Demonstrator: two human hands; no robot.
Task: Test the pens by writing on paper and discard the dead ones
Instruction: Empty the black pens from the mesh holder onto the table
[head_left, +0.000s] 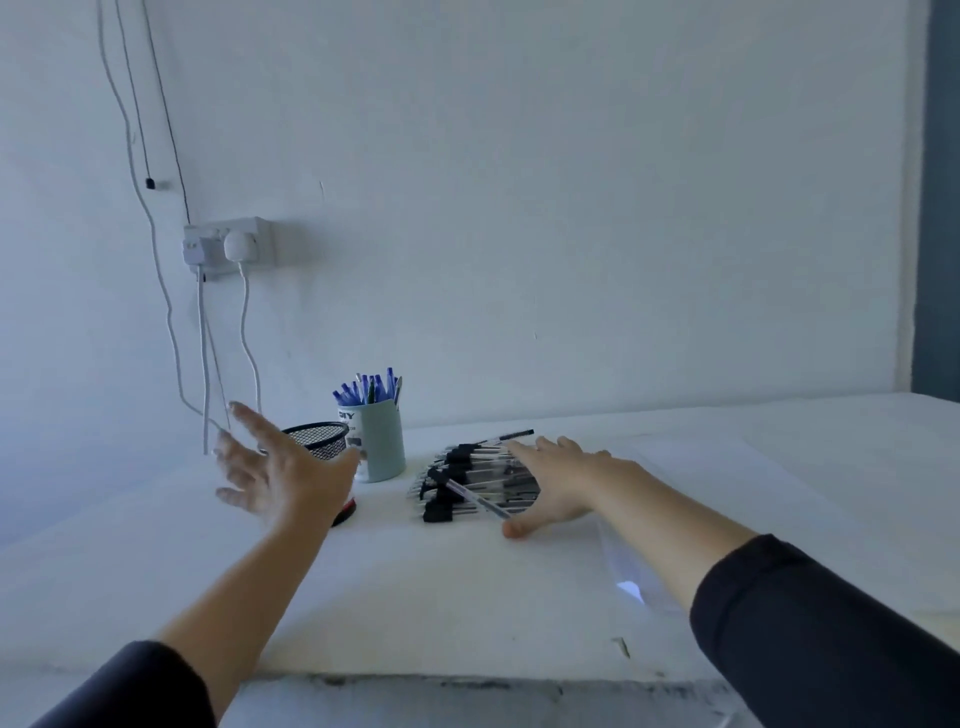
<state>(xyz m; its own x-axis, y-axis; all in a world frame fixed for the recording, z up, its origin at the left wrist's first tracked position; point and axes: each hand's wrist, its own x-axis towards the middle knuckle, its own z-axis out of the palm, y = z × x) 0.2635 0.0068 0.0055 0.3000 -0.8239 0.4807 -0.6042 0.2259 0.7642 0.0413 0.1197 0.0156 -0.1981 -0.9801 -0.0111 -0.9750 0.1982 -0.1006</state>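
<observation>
A pile of clear pens with black caps (457, 486) lies on the white table (415, 597), right of centre. My right hand (561, 480) lies flat over the pile's right side with straight fingers, and one pen slants across its thumb side. My left hand (275, 470) hovers open, fingers spread, in front of a black mesh cup (319, 439). A pale green cup (382, 441) full of blue-capped pens (366, 389) stands behind the pile. A sheet of white paper (727, 478) lies to the right of my right hand.
A red and black round object (347, 512) peeks out under my left wrist. White cables (205, 364) hang from a wall socket (228, 247) down to the table's back left. The table's front edge runs along the bottom of the view.
</observation>
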